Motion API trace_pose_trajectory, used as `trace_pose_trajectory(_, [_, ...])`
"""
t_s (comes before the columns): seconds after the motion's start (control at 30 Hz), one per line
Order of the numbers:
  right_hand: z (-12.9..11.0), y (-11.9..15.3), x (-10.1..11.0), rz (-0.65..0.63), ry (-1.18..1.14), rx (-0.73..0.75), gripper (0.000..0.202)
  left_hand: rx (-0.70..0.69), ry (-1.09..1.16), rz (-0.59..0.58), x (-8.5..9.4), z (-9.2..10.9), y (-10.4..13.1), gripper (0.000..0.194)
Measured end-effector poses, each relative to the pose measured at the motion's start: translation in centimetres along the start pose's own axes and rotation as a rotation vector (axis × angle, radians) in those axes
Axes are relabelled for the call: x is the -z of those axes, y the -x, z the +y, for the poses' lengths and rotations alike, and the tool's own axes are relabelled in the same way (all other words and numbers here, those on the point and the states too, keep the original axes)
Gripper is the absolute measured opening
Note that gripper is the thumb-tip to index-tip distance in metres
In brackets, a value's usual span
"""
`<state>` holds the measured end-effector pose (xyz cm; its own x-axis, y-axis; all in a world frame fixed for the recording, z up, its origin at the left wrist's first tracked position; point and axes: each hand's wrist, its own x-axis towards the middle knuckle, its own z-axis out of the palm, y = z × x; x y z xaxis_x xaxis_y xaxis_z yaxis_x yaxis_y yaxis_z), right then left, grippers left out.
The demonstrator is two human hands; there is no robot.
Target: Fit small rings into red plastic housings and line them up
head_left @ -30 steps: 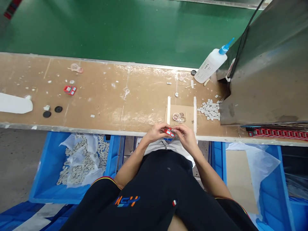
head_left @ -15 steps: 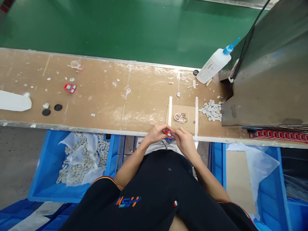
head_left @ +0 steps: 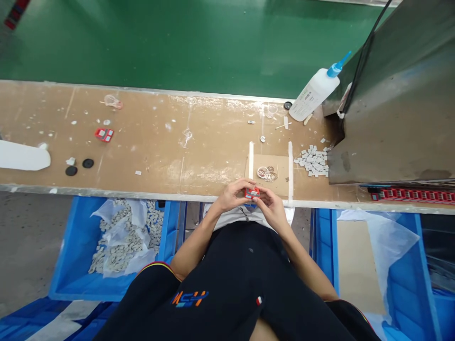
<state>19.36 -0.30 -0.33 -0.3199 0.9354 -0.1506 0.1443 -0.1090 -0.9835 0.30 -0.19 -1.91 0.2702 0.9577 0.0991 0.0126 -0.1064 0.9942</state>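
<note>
Both hands grip a small red piece with pale panels (head_left: 252, 192) at the table's front edge. My left hand (head_left: 232, 195) pinches its left side, and my right hand (head_left: 272, 207) holds its right side. Just beyond the hands, a cardboard sheet (head_left: 282, 184) lies between two white strips, with a small round cup (head_left: 263, 172) and thin metal bits (head_left: 271, 176) on it. Right of that is a pile of small grey-white tiles (head_left: 313, 162). A similar red piece (head_left: 104, 134) rests far left on the table.
A white bottle with a blue nozzle (head_left: 314, 94) leans near the metal housing (head_left: 394, 104). Red parts (head_left: 419, 194) line the right front edge. Blue bins (head_left: 62, 265) stand below the table on both sides. Black discs (head_left: 88, 163) and a white object (head_left: 23, 155) lie left.
The red piece has been turned between my hands, so its panelled face now sits more level. My fingers have shifted round it, and the right hand is slightly lower. The view has shifted slightly.
</note>
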Motion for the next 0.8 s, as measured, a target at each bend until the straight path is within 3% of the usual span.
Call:
trace_pose_trajectory(0.13, [-0.5, -0.4, 0.7, 0.057, 0.16, 0.076, 0.029, -0.041, -0.044, 0.009, -0.1, 0.1, -0.2, 0.021])
trace_pose_trajectory(0.3, [-1.2, -0.9, 1.1, -0.007, 0.296, 0.138, 0.024, -0.086, -0.007, 0.072, -0.5, -0.3, -0.6, 0.008])
trace_pose_trajectory(0.57, [-1.8, -0.5, 1.2, -0.038, 0.492, 0.224, 0.016, -0.091, -0.092, 0.103, -0.6, 0.0, -0.6, 0.006])
trace_pose_trajectory(0.67, [-1.4, -0.7, 1.0, -0.03, 0.403, 0.223, 0.017, -0.078, -0.039, 0.097, -0.6, -0.1, -0.5, 0.005])
trace_pose_trajectory(0.8, [-0.2, -0.9, 0.2, -0.025, 0.06, 0.128, 0.029, 0.058, 0.166, 0.075, -0.4, -0.5, -0.1, 0.035])
